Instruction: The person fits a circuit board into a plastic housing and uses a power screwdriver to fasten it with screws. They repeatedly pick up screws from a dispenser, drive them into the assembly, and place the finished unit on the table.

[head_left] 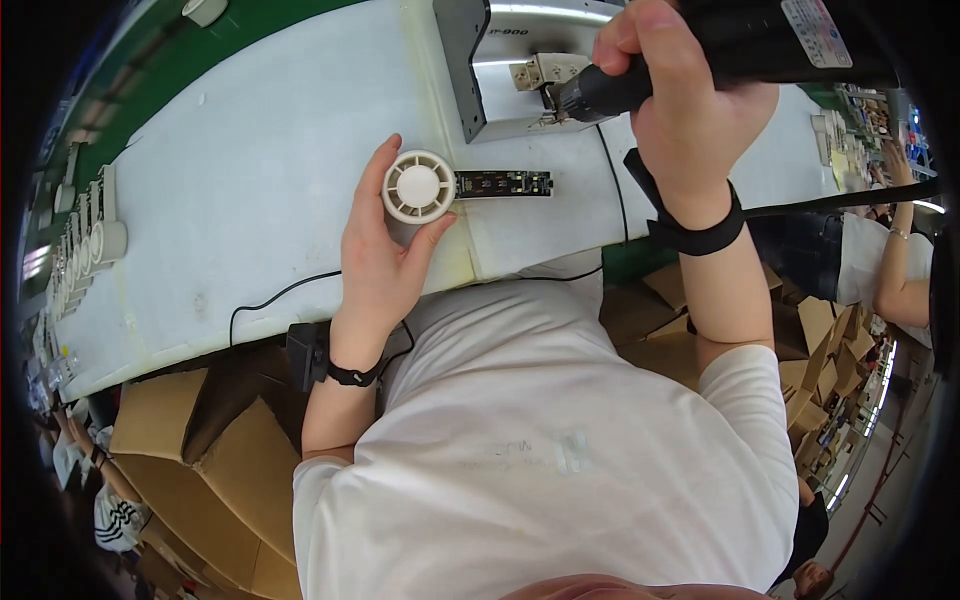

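Note:
My left hand (385, 255) holds a round white plastic part (419, 187) with spoke-like slots, thumb and fingers around its rim, over the white worktop (270, 200). From the right side of this part extends a narrow dark circuit board (505, 184) with small pale components. My right hand (695, 115) is wrapped round a black electric screwdriver (745, 45), held sideways with its tip to the left. That tip is at the front opening of a silver metal box (500, 85), which looks like a screw feeder. Whether a screw is on the tip is too small to tell.
Several white round parts (105, 240) stand in a row at the left. A thin black cable (615, 180) crosses the worktop right of the board. Open cardboard boxes (200, 470) are below its front edge. Another person (880, 260) is at the far right.

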### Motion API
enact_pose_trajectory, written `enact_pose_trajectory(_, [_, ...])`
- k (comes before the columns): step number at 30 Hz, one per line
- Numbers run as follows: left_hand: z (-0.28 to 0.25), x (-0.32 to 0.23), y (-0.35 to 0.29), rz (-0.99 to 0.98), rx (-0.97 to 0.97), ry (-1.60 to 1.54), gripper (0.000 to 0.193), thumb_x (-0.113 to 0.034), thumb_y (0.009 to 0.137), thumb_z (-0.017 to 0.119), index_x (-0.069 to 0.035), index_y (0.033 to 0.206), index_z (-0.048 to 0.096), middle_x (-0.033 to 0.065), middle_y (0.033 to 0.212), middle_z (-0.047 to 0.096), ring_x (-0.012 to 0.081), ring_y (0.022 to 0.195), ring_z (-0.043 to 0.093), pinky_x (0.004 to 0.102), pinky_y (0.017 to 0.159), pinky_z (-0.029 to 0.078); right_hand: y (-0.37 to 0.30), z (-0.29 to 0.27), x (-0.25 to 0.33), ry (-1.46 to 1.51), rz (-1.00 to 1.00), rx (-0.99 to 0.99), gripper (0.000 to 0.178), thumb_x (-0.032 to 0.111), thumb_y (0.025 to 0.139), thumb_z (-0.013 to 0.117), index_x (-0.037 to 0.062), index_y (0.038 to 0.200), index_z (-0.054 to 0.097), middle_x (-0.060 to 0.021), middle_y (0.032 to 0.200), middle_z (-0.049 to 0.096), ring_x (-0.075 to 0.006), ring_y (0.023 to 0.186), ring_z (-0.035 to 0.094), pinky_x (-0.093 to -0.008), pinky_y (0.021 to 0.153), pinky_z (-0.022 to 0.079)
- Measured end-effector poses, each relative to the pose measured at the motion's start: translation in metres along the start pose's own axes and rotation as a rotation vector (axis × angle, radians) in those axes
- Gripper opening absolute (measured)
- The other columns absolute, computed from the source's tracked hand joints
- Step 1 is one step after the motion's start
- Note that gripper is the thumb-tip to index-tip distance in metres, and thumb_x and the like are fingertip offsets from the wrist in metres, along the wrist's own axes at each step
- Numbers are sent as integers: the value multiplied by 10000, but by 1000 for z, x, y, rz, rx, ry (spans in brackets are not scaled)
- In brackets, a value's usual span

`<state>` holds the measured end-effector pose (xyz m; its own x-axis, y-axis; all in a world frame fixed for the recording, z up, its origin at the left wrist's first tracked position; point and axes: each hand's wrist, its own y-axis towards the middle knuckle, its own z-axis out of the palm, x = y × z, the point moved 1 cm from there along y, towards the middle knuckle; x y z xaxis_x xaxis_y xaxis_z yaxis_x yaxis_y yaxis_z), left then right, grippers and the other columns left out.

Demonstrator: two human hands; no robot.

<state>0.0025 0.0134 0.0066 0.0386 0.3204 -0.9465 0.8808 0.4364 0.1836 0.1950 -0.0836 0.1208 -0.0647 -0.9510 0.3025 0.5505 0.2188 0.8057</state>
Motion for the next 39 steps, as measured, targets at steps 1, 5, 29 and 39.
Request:
enact_pose_trajectory(1, [0,1,0,1,5,9,761,-33,818,771,8,1461,367,195,1421,500,311,1230,576,376,1012,482,-7,3,7,3,-8,-6,305,35,903,619,-22,1157,460,-70,714,565,-164,568,554,-299,544,468])
enact_pose_trajectory(5, [0,4,0,31,38,2,764,-4,814,759,-2,1469,366,192,1435,487,315,1239,566,378,1023,472,-24,44,40,-922,402,-486,340,50,905,635,-31,1174,443,-70,718,567,-157,566,551,-282,549,466])
enact_pose_trajectory(29, [-1,5,2,27,42,38,740,-38,811,764,-4,1447,386,195,1406,511,346,1212,574,393,1006,475,-48,6,-20,-560,-73,349,229,-36,840,702,-23,1021,562,-35,760,622,-75,651,592,-231,587,470])
enact_pose_trajectory(39, [1,-1,2,19,33,90,703,-49,818,769,7,1418,406,201,1344,543,336,1173,595,388,973,490,-54,-2,-22,-1088,-420,561,242,-14,806,748,-10,1007,612,-26,762,632,-103,663,619,-250,644,513])
